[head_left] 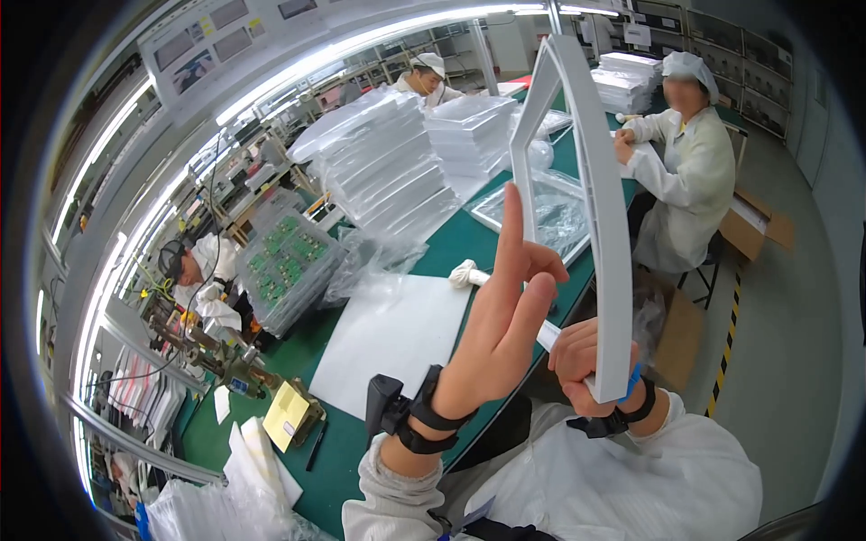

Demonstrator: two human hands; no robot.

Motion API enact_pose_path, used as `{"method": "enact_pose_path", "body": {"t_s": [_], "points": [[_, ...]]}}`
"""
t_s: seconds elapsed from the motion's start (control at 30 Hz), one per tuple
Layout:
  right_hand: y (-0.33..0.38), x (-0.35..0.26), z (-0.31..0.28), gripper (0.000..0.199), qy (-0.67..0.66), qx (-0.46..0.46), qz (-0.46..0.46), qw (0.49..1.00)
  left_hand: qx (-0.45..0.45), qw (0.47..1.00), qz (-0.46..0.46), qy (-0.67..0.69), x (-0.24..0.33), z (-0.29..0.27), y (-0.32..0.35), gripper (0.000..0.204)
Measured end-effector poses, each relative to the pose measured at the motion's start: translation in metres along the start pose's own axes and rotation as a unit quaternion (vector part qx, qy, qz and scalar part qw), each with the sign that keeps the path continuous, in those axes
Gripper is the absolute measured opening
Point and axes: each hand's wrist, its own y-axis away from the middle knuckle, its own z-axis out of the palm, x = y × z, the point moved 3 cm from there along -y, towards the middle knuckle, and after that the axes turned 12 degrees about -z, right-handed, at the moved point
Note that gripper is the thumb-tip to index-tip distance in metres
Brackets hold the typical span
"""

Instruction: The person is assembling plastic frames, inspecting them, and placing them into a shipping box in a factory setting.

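While the fingers of your right hand (pixel 579 359) were wrapped around the lower end of the white frame (pixel 614 234), those of your left hand (pixel 505 320) were loosely extended beside it, contact unclear. Raised upright at the edge of the counter (pixel 451 243), the frame looked light, fairly stiff, probably smooth and liable to twist; opposite side rails seemed the safest holds. Farther left lay a white sheet (pixel 397 329).
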Motion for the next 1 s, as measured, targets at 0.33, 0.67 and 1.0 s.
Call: {"method": "enact_pose_path", "body": {"t_s": [0.33, 0.67, 1.0], "points": [[0.024, 0.006, -0.030, 0.013, 0.114, 0.080, 0.017, 0.990, 0.029, 0.982, 0.092, -0.162, -0.020, 0.052, -0.043, 0.073], [0.024, 0.000, -0.045, 0.016, 0.177, 0.022, -0.058, 0.982, -0.031, 0.996, 0.039, -0.078, -0.022, 0.042, -0.054, 0.063], [-0.009, -0.011, -0.054, 0.019, -0.237, -0.090, 0.019, 0.967, 0.217, 0.865, 0.210, -0.401, 0.056, -0.052, 0.019, 0.043]]}}
